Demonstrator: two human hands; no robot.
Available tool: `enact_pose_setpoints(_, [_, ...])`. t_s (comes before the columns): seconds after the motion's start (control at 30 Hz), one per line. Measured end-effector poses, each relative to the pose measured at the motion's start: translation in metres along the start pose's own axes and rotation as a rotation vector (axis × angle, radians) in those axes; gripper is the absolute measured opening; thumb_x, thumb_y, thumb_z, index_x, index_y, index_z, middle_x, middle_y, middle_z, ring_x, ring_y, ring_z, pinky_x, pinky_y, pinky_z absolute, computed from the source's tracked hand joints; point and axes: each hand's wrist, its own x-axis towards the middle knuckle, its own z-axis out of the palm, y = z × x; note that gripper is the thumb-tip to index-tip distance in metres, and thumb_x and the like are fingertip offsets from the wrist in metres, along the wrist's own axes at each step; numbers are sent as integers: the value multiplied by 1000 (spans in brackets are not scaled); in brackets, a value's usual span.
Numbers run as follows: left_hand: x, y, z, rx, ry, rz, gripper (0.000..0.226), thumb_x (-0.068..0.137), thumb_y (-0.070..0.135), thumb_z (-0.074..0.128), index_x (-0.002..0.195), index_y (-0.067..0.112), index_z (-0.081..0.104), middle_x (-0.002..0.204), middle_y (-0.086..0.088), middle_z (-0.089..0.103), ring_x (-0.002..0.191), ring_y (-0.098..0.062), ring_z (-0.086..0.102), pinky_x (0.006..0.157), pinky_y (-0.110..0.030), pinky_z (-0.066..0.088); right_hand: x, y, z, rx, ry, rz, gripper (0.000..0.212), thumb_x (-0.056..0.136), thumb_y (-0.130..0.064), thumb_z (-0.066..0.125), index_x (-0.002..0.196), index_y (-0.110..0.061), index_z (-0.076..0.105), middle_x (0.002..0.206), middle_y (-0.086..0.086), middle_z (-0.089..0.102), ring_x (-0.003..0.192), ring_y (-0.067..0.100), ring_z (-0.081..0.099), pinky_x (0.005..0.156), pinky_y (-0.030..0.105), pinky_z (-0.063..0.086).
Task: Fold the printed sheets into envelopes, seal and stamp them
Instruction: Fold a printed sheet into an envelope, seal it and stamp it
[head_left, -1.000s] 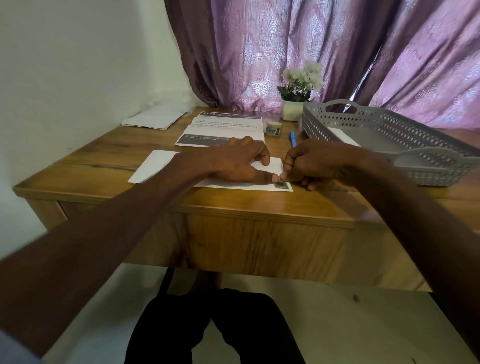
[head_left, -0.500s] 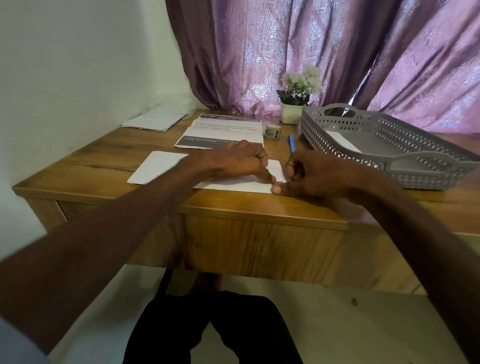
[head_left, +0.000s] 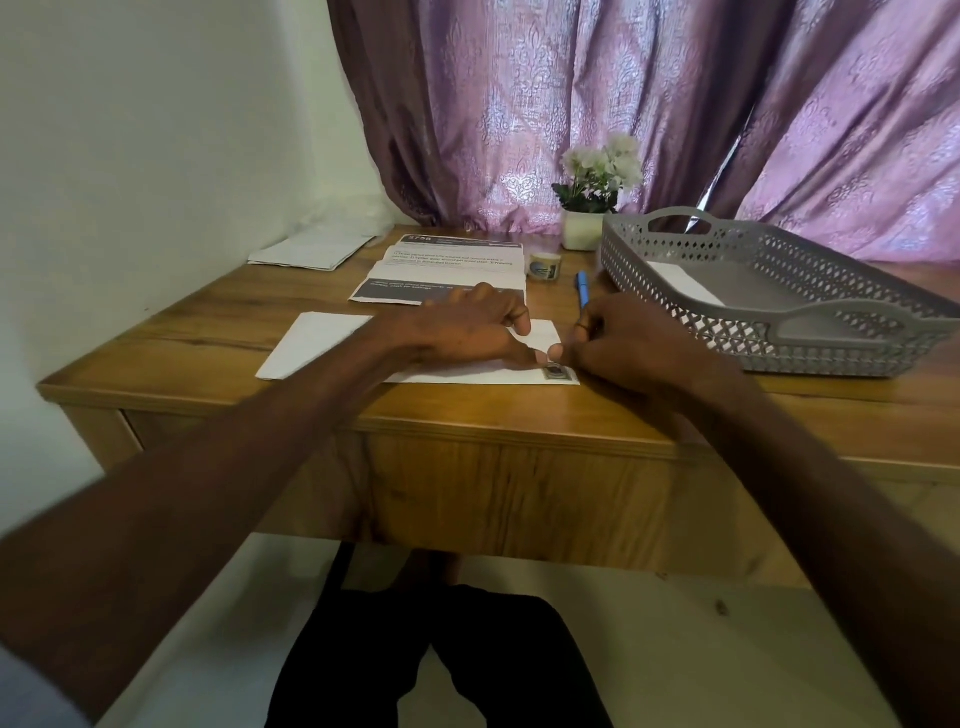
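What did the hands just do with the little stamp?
The right hand, which covered the stamp a moment ago, slid back, so it shows again on the envelope's near corner. The left hand stayed pressing the envelope. Pen and basket stayed put.

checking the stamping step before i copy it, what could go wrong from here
The stamp sits at the envelope's near right corner, close to both edges, so it may end up crooked or overhanging. The right hand could drag it as it lifts away. The envelope lies near the desk front edge and could slip if the left hand lets go.
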Motion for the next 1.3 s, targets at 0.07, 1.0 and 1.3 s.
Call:
enact_pose_setpoints(0.07, [0, 1, 0, -12, 10, -6, 53, 69, 75, 59, 110, 43, 54, 129, 7, 47, 125, -25, 38, 104, -51, 33, 0, -1, 1, 3, 24, 4, 24, 88, -42, 76, 80, -22, 65, 80, -4, 66, 76, 10, 60, 55, 26, 37])
enact_pose_setpoints(1.0, [-129, -62, 3, 187, 859, -771, 71, 99, 51, 61, 137, -7, 48, 144, -30, 48, 132, -46, 47, 108, -52, 42, -25, -10, 21, -252, 255, -224, 32, 105, -42, 42, 111, -22, 66, 113, 6, 57, 93, 27, 62, 84, 43, 54])
enact_pose_setpoints(1.3, [-131, -70, -1, 171, 736, -704, 54, 101, 53, 54, 117, 3, 68, 137, -24, 59, 133, -40, 48, 111, -48, 37, -21, -7, 17, -207, 230, -214, 25, 102, -32, 51, 107, -23, 73, 113, 4, 61, 90, 19, 61, 81, 41, 55])
